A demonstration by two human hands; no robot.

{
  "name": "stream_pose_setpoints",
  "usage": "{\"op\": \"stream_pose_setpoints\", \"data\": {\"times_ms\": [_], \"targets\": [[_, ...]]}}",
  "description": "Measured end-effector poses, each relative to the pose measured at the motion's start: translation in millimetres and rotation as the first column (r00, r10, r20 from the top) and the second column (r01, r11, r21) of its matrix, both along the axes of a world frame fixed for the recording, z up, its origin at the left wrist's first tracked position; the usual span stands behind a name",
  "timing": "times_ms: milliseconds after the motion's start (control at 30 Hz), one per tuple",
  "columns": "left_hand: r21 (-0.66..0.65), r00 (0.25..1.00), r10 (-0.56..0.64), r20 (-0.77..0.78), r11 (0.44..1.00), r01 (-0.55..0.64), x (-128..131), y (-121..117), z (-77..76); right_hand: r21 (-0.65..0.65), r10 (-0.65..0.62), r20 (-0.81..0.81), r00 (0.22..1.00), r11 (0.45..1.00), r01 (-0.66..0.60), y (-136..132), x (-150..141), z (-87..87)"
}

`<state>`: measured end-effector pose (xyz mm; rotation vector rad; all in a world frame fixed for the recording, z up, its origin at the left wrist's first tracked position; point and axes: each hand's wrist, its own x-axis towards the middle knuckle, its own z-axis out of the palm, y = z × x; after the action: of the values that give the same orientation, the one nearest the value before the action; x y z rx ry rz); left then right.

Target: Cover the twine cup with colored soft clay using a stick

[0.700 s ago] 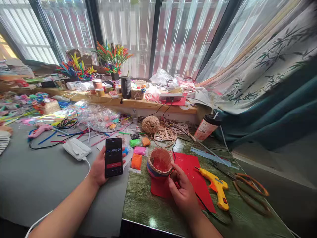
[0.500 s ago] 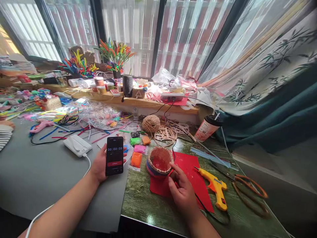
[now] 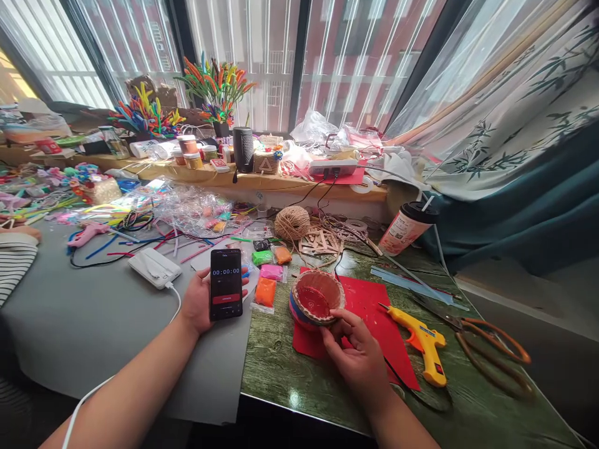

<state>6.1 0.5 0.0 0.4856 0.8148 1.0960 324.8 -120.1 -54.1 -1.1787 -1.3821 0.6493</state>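
My left hand (image 3: 199, 302) is wrapped round a phone (image 3: 226, 285) whose dark screen reads 00:00:00 above a red button. With thumb and forefinger, my right hand (image 3: 358, 346) pinches the near right rim of a small round pot (image 3: 299, 308). The pot has a scalloped pale rim, a red inner bottom and blue and pink bands outside, and it looks slightly tilted. Beneath it lies a red sheet (image 3: 369, 305). A yellow glue gun (image 3: 423, 343) rests right of my right hand, its tip over the sheet's edge.
Scissors (image 3: 486, 340) lie far right, near a lidded drink cup (image 3: 405, 231). Behind the pot are a twine ball (image 3: 291, 223) and clay packets (image 3: 266, 293). A white power bank (image 3: 154, 272) with a cable sits left. Another person's striped sleeve (image 3: 16, 259) shows at the left edge.
The right thumb and forefinger have closed on the pot's rim, and the pot now tilts a little. The view has shifted slightly; the phone stays in my left hand.
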Motion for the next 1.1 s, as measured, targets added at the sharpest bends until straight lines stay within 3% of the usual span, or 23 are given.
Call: {"op": "stream_pose_setpoints", "data": {"times_ms": [233, 533, 767, 1100], "targets": [[0.023, 0.999, -0.012, 0.047, 1.000, 0.011, 2.2, -1.0, 0.5, -0.024, -0.029, -0.063, 0.998, 0.999, 0.028, -0.8, 0.1, -4.7], [0.032, 0.999, -0.016, 0.046, 0.999, 0.014, 0.6, 3.9, -1.8, -0.072, -0.140, -0.181, 0.974, 0.989, 0.129, 2.4, 5.0, 2.5], [0.019, 0.998, -0.014, 0.060, 1.000, 0.013, 0.3, 4.1, 0.4, -0.046, -0.118, -0.127, 0.985, 0.993, 0.113, 4.4, 10.6, -5.1], [-0.012, 0.997, 0.010, 0.082, 1.000, -0.009, -1.6, 3.8, -0.9, -0.044, -0.079, -0.124, 0.989, 0.996, 0.075, 2.8, 6.7, 1.7]]}}
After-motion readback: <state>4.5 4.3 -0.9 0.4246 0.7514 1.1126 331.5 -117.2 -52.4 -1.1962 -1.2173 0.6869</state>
